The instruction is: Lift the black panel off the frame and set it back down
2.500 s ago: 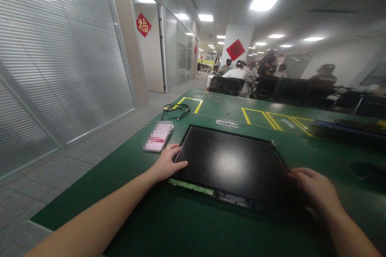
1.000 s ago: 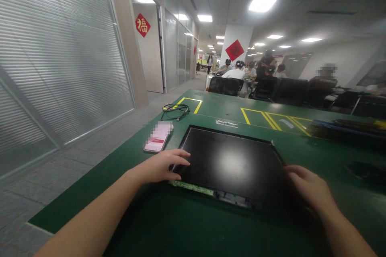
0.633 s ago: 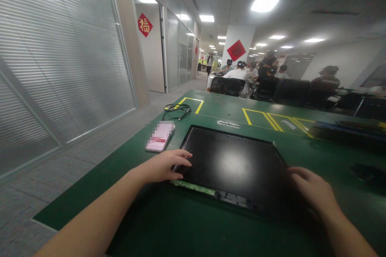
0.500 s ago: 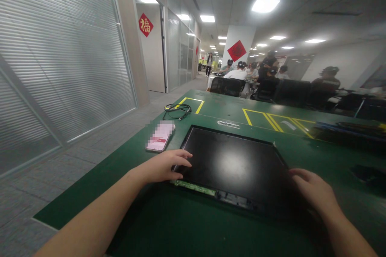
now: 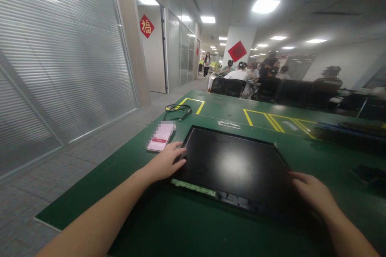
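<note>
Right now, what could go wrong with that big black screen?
The left hand and right hand press the screen at its edges; it might crack or flex. The bare circuit strip along its near edge could get bumped. The phone lies close and could be knocked.

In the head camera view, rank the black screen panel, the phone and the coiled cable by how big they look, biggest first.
1. black screen panel, by far.
2 and 3. phone and coiled cable look alike; the cable lies farther off, so no ranking.

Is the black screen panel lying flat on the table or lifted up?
Lying flat. The black screen panel rests face up on the green table; the left hand and right hand rest at its edges.
</note>
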Action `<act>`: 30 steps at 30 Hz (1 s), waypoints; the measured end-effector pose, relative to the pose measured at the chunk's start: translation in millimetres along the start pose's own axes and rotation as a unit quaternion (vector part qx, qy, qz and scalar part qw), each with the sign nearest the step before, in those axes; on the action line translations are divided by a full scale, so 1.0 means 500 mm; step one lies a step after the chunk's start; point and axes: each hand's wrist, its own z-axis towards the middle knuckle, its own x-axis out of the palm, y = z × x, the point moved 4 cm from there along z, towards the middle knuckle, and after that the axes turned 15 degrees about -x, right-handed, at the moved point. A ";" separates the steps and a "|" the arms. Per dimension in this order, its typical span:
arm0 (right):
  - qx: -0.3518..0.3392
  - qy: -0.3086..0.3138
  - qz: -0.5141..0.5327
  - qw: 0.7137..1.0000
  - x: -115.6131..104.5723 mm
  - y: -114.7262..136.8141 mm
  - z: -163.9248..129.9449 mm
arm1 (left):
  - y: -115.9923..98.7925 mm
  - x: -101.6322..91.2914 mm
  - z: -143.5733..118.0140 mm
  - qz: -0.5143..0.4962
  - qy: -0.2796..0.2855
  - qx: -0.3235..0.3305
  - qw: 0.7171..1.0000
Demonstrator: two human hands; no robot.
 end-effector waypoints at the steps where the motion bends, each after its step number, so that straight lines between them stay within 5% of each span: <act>1: 0.002 0.006 0.000 1.000 0.002 -0.003 0.001 | 0.001 0.005 0.003 0.011 -0.009 -0.004 1.000; 17: 0.026 -0.005 0.024 0.999 0.029 -0.056 0.016 | 0.015 0.036 0.031 0.004 0.005 -0.062 0.998; 30: 0.017 -0.037 0.030 0.999 0.025 -0.037 0.006 | 0.014 0.027 0.027 -0.014 0.028 -0.058 0.998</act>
